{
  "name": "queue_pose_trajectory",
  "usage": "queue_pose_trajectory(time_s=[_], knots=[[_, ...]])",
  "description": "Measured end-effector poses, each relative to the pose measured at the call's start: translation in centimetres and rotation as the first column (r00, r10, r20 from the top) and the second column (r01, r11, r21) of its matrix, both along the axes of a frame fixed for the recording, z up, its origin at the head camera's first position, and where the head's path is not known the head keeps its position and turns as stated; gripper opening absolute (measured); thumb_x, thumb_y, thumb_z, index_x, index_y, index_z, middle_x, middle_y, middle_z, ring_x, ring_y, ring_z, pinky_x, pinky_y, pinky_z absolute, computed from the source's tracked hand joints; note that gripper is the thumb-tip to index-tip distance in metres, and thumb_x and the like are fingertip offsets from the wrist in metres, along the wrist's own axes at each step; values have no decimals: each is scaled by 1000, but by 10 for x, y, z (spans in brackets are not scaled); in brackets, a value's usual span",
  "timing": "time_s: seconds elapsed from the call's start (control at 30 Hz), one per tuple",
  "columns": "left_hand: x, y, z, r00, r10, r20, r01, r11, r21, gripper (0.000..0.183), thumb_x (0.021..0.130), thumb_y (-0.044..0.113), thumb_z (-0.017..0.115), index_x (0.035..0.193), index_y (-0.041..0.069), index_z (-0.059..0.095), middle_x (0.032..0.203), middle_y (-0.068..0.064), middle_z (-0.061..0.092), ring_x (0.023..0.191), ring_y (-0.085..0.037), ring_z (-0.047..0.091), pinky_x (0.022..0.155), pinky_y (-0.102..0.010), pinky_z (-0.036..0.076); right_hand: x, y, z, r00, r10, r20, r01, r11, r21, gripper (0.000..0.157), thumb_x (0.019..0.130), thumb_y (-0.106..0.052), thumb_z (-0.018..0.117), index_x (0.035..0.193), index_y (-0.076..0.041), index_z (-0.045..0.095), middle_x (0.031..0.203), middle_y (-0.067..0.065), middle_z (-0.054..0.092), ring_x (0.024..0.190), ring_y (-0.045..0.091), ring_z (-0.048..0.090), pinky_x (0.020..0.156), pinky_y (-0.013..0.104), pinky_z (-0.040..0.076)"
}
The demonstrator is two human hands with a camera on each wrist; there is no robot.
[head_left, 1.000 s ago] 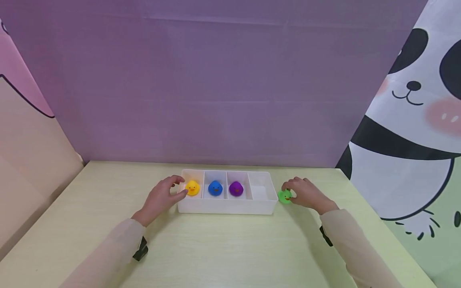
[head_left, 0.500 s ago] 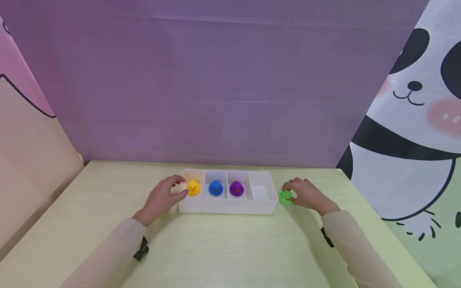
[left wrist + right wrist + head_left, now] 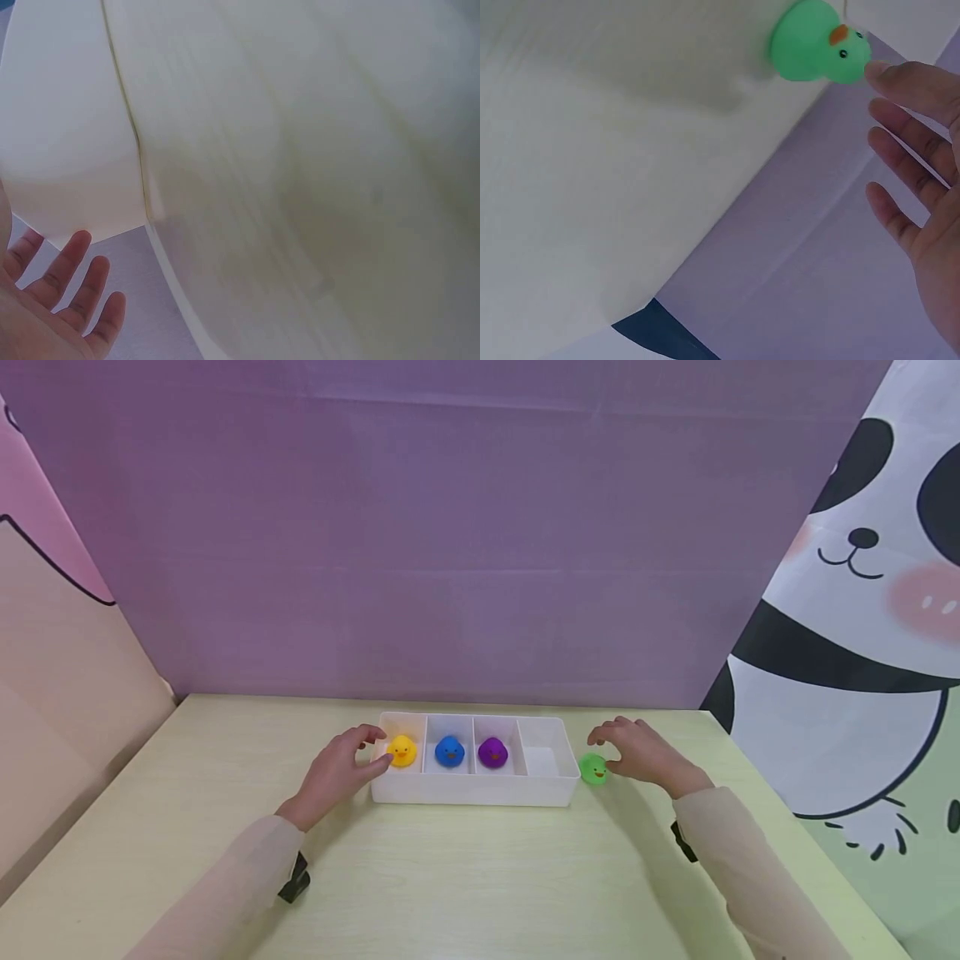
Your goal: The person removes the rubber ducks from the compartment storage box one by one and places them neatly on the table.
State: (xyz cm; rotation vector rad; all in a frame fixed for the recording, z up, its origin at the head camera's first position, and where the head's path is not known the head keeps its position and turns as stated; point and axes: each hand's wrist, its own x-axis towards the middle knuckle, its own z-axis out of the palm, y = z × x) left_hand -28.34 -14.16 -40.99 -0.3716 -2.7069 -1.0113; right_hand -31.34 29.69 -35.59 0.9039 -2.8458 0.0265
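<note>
A white box (image 3: pixel 472 791) with a row of compartments stands on the table. In it, from the left, sit a yellow rubber duck (image 3: pixel 402 751), a blue one and a purple one, each in its own compartment; the rightmost compartment holds none. My left hand (image 3: pixel 341 777) is at the box's left end, fingers loosely bent and spread, thumb overlapping the rim near the yellow duck. A green rubber duck (image 3: pixel 594 769) stands upright on the table just beyond the box's right end. Close beside it, my right hand (image 3: pixel 641 756) has its fingers spread, thumb tip near the duck's head.
The pale wooden table (image 3: pixel 450 885) ends at a purple backdrop (image 3: pixel 450 543). To the right hangs a panda-print cloth (image 3: pixel 840 727). Dark wrist straps (image 3: pixel 295 878) show below both sleeves.
My right hand has let go of the green duck, its fingers lifting up and away. The duck stays in its place beside the box. My left hand holds its position.
</note>
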Motion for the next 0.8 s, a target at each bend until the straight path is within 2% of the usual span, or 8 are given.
queue_pose_trajectory(time_s=[0.3,0.53,0.8], knots=[[2,0,1,1000,4,6,-4,1000,0,39,82,32,64,115,12,56,110,-7,60,98,-27,55,85,-44,47,-3,-12,15,999,31,-39,-32,999,-14,34,67,-3,75,99,-8,65,94,5,65,90,26,58,77,47,45],[1,1,1,1000,0,8,0,1000,-1,39,82,32,64,115,12,56,110,-8,60,99,-28,55,85,-44,47,-6,-24,19,997,45,-70,-46,999,-19,31,69,-6,74,99,-8,64,94,5,65,89,26,58,79,46,46],[1,1,1,1000,0,12,0,1000,3,40,83,33,64,116,12,56,110,-8,60,99,-27,54,86,-44,46,-6,-43,21,995,71,-64,-73,997,-29,30,72,-6,72,101,-6,64,96,6,66,92,27,58,83,45,46]])
